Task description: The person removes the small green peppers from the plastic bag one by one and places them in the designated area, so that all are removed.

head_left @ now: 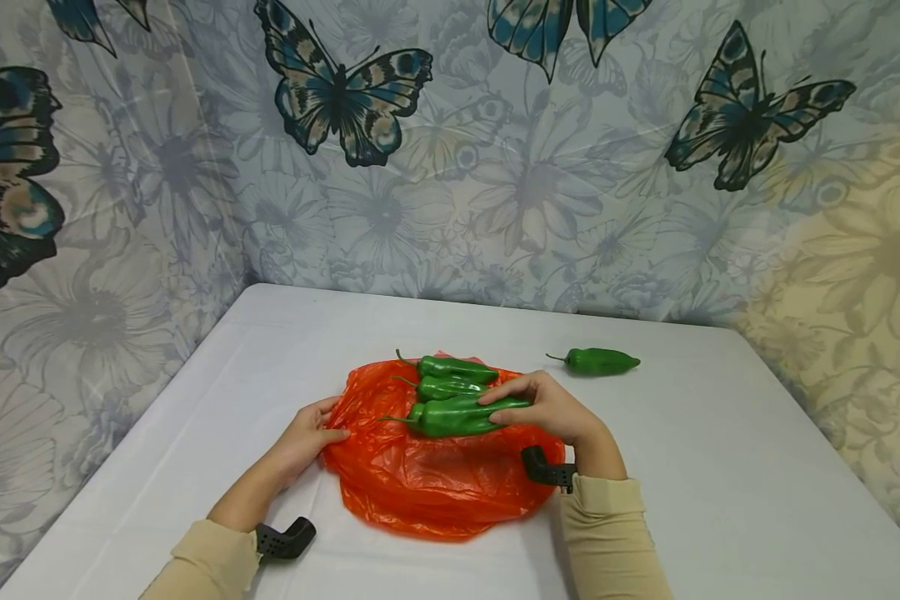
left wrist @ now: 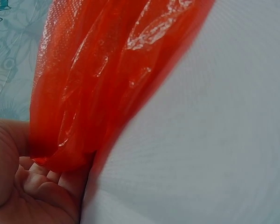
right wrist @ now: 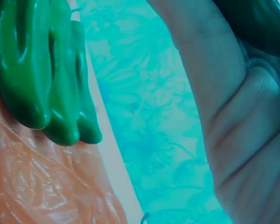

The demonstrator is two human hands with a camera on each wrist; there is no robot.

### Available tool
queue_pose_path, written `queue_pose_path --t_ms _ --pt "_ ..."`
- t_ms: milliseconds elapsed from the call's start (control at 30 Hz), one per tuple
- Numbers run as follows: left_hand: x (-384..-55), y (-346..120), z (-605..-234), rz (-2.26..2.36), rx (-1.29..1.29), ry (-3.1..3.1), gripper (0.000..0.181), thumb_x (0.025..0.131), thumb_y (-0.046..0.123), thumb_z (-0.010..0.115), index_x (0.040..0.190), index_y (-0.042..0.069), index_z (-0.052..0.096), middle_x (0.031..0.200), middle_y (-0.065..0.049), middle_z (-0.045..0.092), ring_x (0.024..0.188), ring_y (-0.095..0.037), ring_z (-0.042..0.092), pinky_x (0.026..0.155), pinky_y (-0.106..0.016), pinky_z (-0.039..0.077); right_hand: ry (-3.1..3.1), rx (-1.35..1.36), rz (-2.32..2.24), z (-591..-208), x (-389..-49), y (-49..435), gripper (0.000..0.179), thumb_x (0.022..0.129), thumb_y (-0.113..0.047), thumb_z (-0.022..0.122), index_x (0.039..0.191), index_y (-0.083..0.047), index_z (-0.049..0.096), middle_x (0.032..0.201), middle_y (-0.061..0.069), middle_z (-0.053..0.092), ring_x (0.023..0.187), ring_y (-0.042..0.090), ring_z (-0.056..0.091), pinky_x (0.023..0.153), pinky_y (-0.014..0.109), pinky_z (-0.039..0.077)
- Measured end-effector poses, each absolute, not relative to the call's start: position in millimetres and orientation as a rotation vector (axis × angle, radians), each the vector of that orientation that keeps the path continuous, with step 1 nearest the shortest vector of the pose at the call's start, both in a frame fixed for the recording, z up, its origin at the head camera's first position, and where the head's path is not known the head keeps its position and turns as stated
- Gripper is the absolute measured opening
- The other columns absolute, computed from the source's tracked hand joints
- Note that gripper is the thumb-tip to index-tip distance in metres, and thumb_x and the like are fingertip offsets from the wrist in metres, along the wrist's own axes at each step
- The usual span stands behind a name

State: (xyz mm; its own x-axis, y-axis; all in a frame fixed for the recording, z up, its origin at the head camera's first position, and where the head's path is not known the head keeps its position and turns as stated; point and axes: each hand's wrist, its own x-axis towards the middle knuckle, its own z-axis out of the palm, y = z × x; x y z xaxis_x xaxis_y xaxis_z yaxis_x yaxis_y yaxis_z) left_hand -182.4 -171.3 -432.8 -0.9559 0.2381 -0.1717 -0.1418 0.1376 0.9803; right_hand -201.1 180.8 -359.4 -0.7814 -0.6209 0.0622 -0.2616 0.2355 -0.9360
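Observation:
A crinkled red plastic bag (head_left: 435,483) lies spread on the table. Its left edge sits between the thumb and fingers of my left hand (head_left: 307,437); in the left wrist view the bag (left wrist: 93,79) hangs down into that hand (left wrist: 42,191). Three long green peppers lie side by side on the bag, stems to the left. My right hand (head_left: 551,408) pinches the pointed end of the nearest pepper (head_left: 450,416). In the right wrist view, pepper tips (right wrist: 63,133) lie over the bag, and a dark green pepper (right wrist: 259,23) shows beside the right hand (right wrist: 252,135).
Another green pepper (head_left: 600,361) lies apart on the white table (head_left: 720,467), right of the bag toward the back. Walls covered in butterfly-and-flower cloth (head_left: 390,217) stand behind and to the left. A black camera mount (head_left: 288,540) is strapped to each wrist.

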Motion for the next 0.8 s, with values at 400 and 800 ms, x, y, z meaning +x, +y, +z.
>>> queue_pose_path --t_ms 400,800 --pt "-182 -175 -433 1.896 0.113 2.143 0.06 0.088 -0.004 0.051 0.142 -0.009 0.025 0.14 -0.029 0.039 0.104 -0.012 0.059 0.081 -0.022 0.054 2.307 -0.765 -1.51 -340 -206 191 0.03 0.081 -0.014 0.07 0.108 -0.001 0.069 0.115 0.01 0.066 0.106 0.005 0.059 0.086 0.029 0.051" --pt "-182 -171 -434 1.898 0.094 2.14 0.059 0.087 -0.004 0.051 0.141 -0.009 0.027 0.139 -0.029 0.041 0.099 -0.013 0.061 0.08 -0.024 0.055 2.333 -0.77 -1.478 -323 -215 222 0.028 0.083 -0.01 0.068 0.108 0.0 0.068 0.112 -0.003 0.068 0.097 0.009 0.064 0.081 0.026 0.054"
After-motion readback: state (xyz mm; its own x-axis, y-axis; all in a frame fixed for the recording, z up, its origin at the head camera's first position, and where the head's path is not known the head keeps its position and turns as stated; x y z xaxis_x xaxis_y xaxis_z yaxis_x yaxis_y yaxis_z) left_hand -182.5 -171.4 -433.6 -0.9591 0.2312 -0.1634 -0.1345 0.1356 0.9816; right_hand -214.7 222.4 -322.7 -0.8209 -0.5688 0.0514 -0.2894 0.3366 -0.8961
